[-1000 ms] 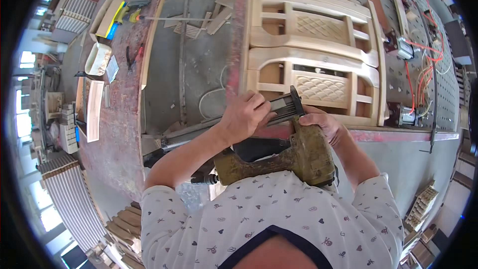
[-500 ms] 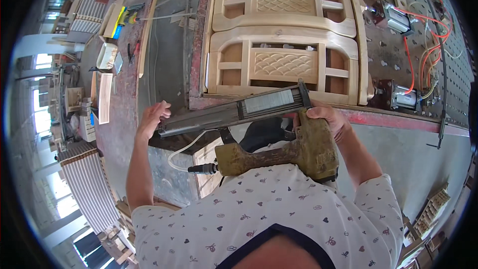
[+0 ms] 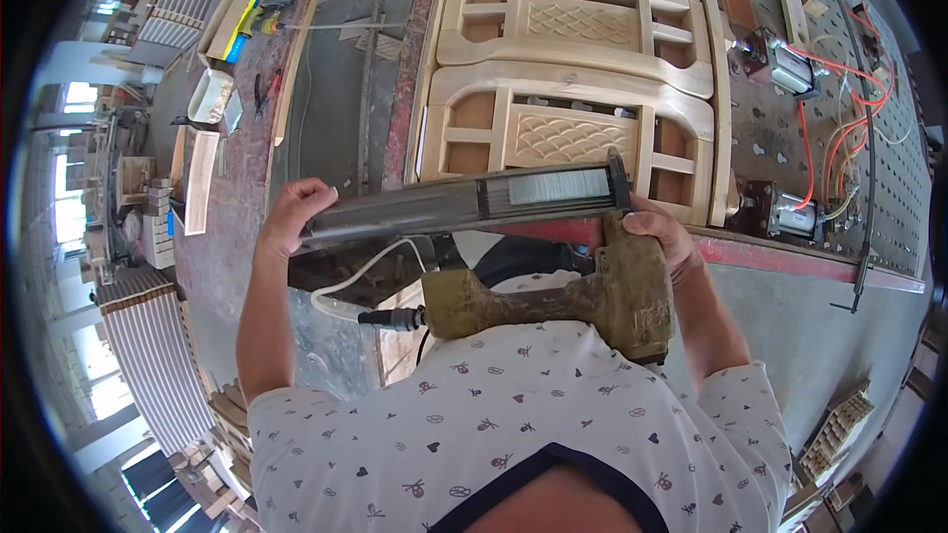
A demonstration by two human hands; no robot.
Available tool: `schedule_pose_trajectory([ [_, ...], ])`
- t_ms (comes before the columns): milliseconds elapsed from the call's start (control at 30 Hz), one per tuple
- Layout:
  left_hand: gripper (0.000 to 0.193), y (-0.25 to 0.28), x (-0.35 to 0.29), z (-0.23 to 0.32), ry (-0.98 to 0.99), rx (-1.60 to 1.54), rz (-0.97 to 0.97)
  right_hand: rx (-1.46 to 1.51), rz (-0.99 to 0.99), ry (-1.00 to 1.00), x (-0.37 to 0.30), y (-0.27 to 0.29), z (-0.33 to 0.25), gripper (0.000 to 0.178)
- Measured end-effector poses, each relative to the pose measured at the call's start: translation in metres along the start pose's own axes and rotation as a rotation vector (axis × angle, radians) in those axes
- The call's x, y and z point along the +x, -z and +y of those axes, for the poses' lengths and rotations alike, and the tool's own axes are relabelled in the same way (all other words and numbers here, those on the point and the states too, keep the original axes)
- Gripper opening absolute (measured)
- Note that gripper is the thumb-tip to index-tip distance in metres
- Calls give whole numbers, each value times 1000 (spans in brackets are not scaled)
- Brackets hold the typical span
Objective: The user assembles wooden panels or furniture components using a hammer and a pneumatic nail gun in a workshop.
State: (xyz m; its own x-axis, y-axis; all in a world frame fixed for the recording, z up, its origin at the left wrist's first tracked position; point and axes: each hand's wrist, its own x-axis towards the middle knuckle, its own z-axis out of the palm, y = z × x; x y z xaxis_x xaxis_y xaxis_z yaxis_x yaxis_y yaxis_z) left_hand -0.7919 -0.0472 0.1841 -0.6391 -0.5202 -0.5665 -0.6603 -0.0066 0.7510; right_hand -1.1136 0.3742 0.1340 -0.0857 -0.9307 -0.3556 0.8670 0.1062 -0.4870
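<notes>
In front of my chest lies a worn olive pneumatic nail gun [image 3: 637, 286], its long dark metal magazine [image 3: 395, 209] stretching across to the left. A silvery strip of fasteners [image 3: 561, 187] shows in the magazine near the nose. My right hand [image 3: 664, 234] is closed around the gun's nose end, thumb on top, most fingers hidden behind it. At the far left tip of the magazine, my left hand [image 3: 296, 217] has its fingers bent around the end. An air hose coupling [image 3: 392, 319] with a pale hose joins the handle's left end.
Beyond the gun, carved wooden panels [image 3: 578, 133] in frames lie on a red-edged bench [image 3: 790, 252]. Pneumatic cylinders [image 3: 790, 209] with orange hoses stand at its right. On the left table are pliers [image 3: 265, 91], a white container [image 3: 210, 96] and a wooden board [image 3: 200, 183].
The magazine has swung more level, its left end rising. My left hand has come up and closed on that end. My right hand keeps its hold, and the whole view has shifted slightly.
</notes>
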Motion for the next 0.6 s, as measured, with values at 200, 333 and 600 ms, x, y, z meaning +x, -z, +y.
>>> schedule_pose_trajectory([
  [200,16,-13,28,10,-24,-246,-4,-40,62,-6,11,-3,-9,47],
  [333,23,-29,52,11,-110,-220,-84,-56,131,-19,14,-5,-7,46],
  [600,38,-86,92,30,-337,-27,-280,2,296,15,12,-26,-2,42],
])
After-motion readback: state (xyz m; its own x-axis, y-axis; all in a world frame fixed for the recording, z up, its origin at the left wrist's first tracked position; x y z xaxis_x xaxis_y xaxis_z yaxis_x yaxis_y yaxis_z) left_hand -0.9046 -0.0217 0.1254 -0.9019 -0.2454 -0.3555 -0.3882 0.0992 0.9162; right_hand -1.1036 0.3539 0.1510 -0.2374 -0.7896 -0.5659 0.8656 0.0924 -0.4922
